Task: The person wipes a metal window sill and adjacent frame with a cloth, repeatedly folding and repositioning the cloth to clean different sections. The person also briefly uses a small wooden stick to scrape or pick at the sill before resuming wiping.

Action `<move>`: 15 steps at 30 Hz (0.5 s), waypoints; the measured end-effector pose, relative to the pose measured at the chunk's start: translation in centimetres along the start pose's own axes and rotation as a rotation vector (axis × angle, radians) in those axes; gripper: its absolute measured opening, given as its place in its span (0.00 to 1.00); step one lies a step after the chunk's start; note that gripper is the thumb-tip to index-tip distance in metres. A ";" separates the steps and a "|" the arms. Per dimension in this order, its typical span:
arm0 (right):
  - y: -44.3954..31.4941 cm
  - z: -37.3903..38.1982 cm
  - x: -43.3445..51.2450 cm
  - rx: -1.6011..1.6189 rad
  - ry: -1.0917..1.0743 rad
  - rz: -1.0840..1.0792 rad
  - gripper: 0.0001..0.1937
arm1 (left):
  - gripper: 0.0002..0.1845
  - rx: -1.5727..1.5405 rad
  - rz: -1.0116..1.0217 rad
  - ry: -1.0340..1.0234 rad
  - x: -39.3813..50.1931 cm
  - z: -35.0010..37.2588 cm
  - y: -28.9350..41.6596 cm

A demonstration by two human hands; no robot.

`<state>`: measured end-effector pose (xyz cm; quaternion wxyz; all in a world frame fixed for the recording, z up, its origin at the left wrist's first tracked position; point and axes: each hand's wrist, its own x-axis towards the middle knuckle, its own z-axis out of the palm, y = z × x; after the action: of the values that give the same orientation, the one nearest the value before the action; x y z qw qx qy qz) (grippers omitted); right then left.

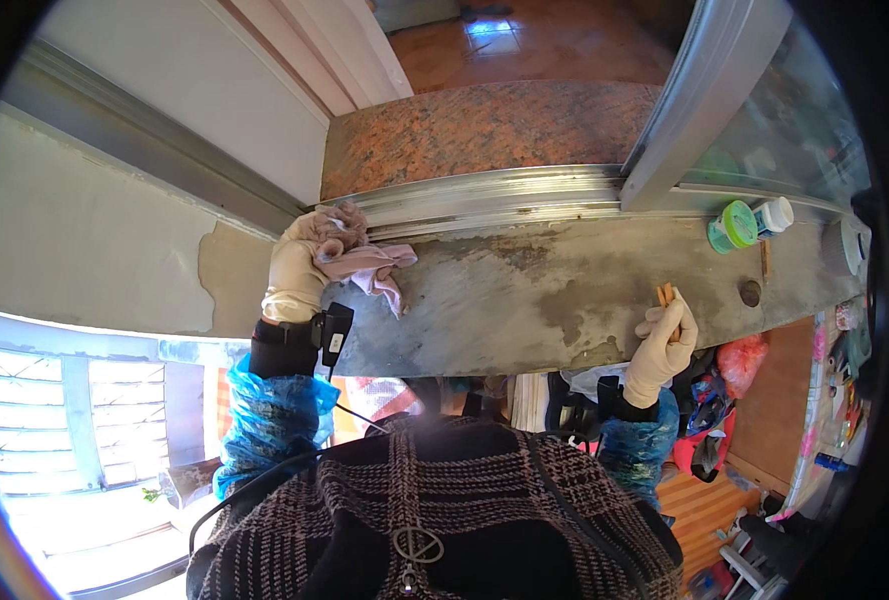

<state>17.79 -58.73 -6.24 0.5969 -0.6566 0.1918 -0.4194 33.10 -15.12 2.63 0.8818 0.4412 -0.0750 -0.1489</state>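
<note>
My left hand (298,266), in a pale glove, grips a bunched pinkish-brown cloth (366,262) at the left end of the window's metal sliding track (489,196). One end of the cloth hangs down onto the grey cement sill (474,300), which has dark, wet-looking patches. Over the sill's right part, my right hand (663,349), gloved as well, is closed around a thin wooden piece (666,292). Its two orange-brown tips stick up past the fingers; whether they are sticks or a peg I cannot tell.
A green-lidded tub (733,227) and a white-capped bottle (774,216) stand by the window frame (707,105) at right. Closer lies a small dark round object (750,293). Beyond the track runs a reddish granite ledge (489,131). Bags, including a red plastic one (742,365), sit below the sill.
</note>
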 end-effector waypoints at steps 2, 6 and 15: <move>0.0 0.0 -0.1 0.004 0.004 -0.004 0.13 | 0.16 0.594 0.022 0.193 -1.8 -0.7 -0.9; 0.1 0.0 0.0 0.000 0.002 -0.005 0.12 | 0.21 0.973 0.223 0.056 -3.6 -2.5 -2.7; 0.0 -0.3 0.1 -0.046 -0.015 0.012 0.13 | 0.40 0.843 -0.067 0.573 -6.9 -2.3 -4.2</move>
<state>17.66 -58.99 -6.24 0.5856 -0.6720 0.2011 -0.4062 26.40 -13.49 -2.16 0.6071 0.7838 0.1305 -0.0068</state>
